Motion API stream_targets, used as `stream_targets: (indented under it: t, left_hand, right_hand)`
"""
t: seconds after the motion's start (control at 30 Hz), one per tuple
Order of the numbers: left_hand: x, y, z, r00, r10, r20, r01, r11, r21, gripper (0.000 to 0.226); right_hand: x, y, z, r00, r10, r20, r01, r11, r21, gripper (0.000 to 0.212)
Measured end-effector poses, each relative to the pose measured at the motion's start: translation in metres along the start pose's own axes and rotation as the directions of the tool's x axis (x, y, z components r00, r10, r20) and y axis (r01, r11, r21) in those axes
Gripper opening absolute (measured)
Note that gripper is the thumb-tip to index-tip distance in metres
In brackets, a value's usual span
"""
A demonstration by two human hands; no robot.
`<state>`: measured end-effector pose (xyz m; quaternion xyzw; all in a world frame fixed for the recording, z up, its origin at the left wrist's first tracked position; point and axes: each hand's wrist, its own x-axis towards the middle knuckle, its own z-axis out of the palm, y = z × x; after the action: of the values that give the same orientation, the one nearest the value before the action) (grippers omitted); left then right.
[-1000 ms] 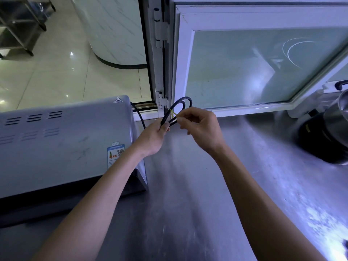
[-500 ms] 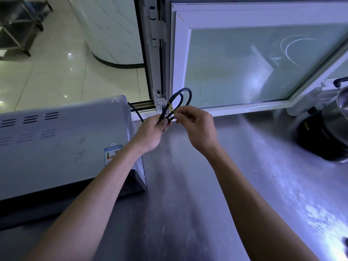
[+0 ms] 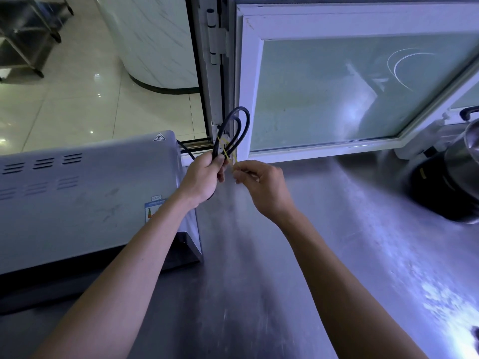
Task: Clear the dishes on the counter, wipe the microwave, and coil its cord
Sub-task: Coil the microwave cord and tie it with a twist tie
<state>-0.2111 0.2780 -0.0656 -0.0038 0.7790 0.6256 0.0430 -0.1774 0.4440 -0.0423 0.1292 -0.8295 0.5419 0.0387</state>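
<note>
The grey microwave (image 3: 77,193) stands at the left of the steel counter (image 3: 324,255). Its black cord (image 3: 239,123) is folded into loops that stick up above my left hand (image 3: 204,174), which grips the bundle just right of the microwave's top corner. A thin yellow band (image 3: 226,151) crosses the loops. My right hand (image 3: 261,185) pinches the band's end and holds it stretched to the right of the bundle. The cord's lower part is hidden in my left fist.
A white-framed glass window (image 3: 350,94) runs along the counter's back edge. A dark cooker with a steel pot (image 3: 456,177) sits at the far right. Beyond the open gap at upper left lie floor tiles and a metal rack (image 3: 23,40).
My right hand has drawn back to the right and down, away from the bundle, stretching the yellow band. My left hand has closed more firmly round the cord loops.
</note>
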Motion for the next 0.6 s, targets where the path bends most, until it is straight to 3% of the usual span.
stream_targets:
  t: [0.1,0.2,0.3,0.47,0.6]
  left_hand:
    - [0.004,0.003,-0.005,0.997,-0.031,-0.065,0.021,0.989,-0.146,0.031]
    - [0.005,0.002,-0.007,0.997,-0.028,-0.075,0.015,0.986,-0.168,0.031]
    - [0.002,-0.001,-0.007,0.995,-0.054,-0.083,0.039,0.984,-0.176,0.033]
    - [0.002,-0.001,-0.009,0.999,-0.02,-0.048,0.012,0.987,-0.163,0.033]
    - [-0.003,-0.003,-0.006,0.999,-0.017,-0.049,0.009,0.988,-0.151,0.033]
  right_hand:
    - [0.0,0.012,0.004,0.994,0.074,0.08,-0.071,0.997,-0.033,0.015]
    - [0.002,0.019,0.001,0.994,0.108,0.012,-0.108,0.994,-0.004,0.013]
    - [0.009,0.021,-0.006,0.996,0.057,-0.072,-0.062,0.996,-0.062,0.016]
    - [0.004,0.034,-0.014,0.993,-0.112,-0.035,0.096,0.945,-0.312,0.01]
    - [-0.001,0.044,-0.022,0.999,-0.052,0.005,0.049,0.916,-0.398,0.024]
